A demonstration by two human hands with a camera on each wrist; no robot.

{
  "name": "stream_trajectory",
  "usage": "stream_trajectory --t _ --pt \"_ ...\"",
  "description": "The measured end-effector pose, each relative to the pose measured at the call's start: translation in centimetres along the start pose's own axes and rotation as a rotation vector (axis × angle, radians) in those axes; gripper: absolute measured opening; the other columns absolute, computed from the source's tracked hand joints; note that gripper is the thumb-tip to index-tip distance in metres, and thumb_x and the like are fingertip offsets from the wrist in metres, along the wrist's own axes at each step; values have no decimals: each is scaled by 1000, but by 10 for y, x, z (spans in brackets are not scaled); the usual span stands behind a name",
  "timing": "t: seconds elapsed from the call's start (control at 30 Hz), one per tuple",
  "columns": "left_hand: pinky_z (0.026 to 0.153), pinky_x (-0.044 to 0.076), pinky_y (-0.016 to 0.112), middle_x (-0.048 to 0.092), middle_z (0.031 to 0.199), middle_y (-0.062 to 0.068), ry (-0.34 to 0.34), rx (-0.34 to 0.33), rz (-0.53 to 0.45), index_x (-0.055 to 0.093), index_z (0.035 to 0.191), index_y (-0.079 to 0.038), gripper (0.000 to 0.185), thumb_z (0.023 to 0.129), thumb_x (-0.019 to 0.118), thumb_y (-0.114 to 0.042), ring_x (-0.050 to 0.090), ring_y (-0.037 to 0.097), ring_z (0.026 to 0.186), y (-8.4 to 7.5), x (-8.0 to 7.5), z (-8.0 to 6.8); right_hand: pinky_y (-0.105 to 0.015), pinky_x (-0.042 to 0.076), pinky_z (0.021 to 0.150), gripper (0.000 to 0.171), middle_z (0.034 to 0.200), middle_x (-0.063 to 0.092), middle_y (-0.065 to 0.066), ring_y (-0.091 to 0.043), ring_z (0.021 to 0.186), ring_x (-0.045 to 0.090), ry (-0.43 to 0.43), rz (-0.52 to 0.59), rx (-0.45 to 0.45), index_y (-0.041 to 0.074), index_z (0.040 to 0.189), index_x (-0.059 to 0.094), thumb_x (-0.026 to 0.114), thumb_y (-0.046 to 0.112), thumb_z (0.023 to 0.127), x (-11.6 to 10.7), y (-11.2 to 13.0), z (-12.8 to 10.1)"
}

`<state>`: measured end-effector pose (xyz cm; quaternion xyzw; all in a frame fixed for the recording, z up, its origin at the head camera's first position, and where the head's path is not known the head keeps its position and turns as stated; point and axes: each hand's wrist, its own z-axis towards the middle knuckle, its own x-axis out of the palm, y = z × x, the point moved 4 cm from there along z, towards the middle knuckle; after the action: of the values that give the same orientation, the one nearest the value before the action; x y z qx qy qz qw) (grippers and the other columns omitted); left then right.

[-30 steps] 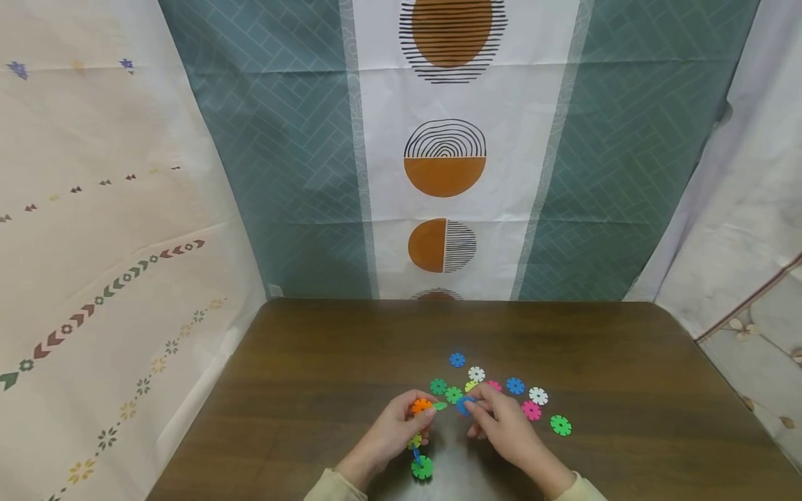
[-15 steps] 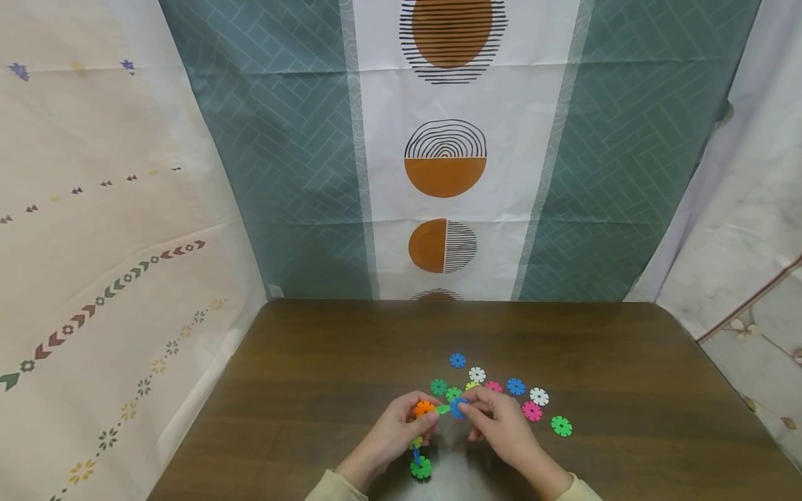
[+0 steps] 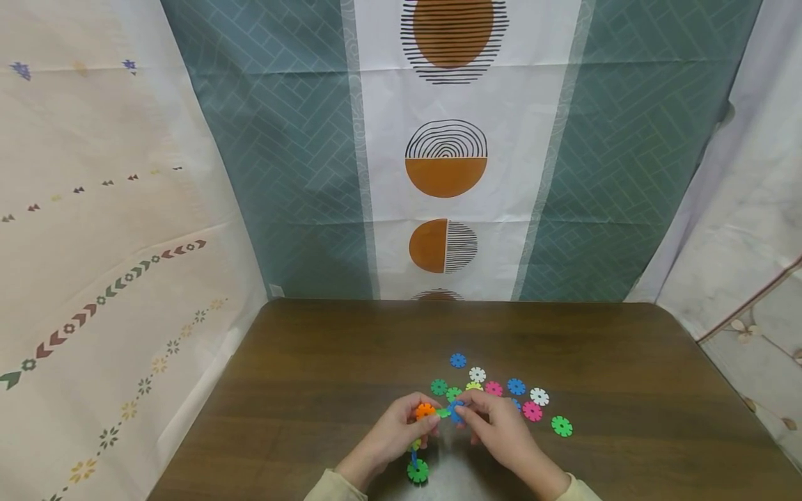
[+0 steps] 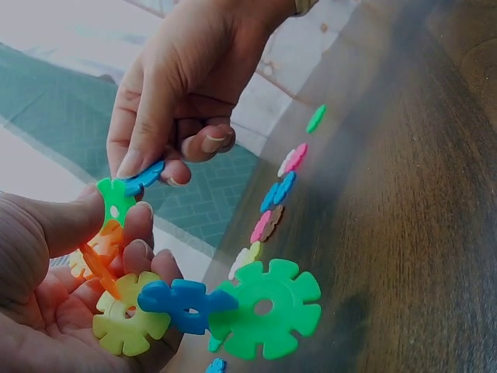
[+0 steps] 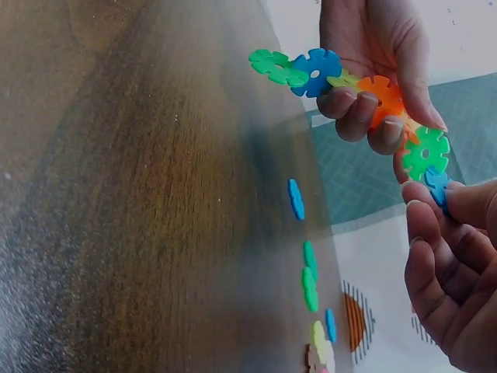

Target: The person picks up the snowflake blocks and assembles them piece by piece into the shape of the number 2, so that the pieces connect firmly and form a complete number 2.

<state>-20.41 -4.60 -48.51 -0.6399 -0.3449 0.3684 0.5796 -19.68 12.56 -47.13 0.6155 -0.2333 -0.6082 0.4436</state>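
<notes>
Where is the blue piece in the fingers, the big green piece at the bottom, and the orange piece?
blue piece (image 4: 145,177), left wrist view, its flat face.
big green piece (image 4: 268,308), left wrist view, beside its hole.
orange piece (image 5: 380,95), right wrist view, its middle.

A dark brown wooden worktop (image 3: 326,390) carries a loose scatter of flat plastic snowflake discs to the right of its middle. Farthest back lies a blue disc (image 3: 458,360), with a white disc (image 3: 477,374) just beside it. Nearer lie a green disc (image 3: 438,387), a pink disc (image 3: 493,388) and a second blue disc (image 3: 516,386). To the right sit another white disc (image 3: 539,396), a second pink disc (image 3: 532,411) and, outermost, a bright green disc (image 3: 561,426).
</notes>
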Motion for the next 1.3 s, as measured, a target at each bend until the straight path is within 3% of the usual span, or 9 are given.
stream_trajectory --t 0.33,0.63,0.9,1.03,1.17,1.3 --pt "53 47 29 61 71 5 34 26 7 54 100 -5 19 87 54 -19 49 15 55 -1 2 3 -23 41 41 17 67 62 1 -14 44 53 12 20 -11 22 91 60 53 36 86 1 4 0" --pt "56 48 30 60 72 8 35 1 -29 55 101 -4 20 87 55 -18 51 18 58 -5 2 2 -24 40 39 18 66 62 -1 -12 44 53 25 42 -12 19 92 61 53 34 87 3 4 1" --pt "60 47 29 59 76 9 76 -52 -122 56 111 -7 49 91 36 -46 50 14 61 -5 1 4 -25 41 41 16 68 63 -2 -17 46 54 33 76 28 22 93 59 53 35 87 1 2 2" --pt "61 47 30 58 76 10 90 -71 -163 55 113 -7 57 90 30 -53 50 14 59 -3 -1 3 -26 44 45 17 68 62 -4 -20 47 54 28 98 21 21 94 60 53 35 87 0 3 2" --pt "59 48 29 57 75 8 103 -93 -192 55 113 -5 58 90 32 -53 49 14 58 -2 -2 2 -25 46 49 17 67 61 -4 -20 47 54 24 100 25 19 94 60 54 34 86 -1 6 2" --pt "57 47 26 56 74 6 119 -97 -197 54 113 -4 47 91 39 -43 48 12 58 0 -1 2 -25 45 46 16 68 62 -4 -20 47 54 29 112 45 14 96 60 55 26 87 -4 18 -1"
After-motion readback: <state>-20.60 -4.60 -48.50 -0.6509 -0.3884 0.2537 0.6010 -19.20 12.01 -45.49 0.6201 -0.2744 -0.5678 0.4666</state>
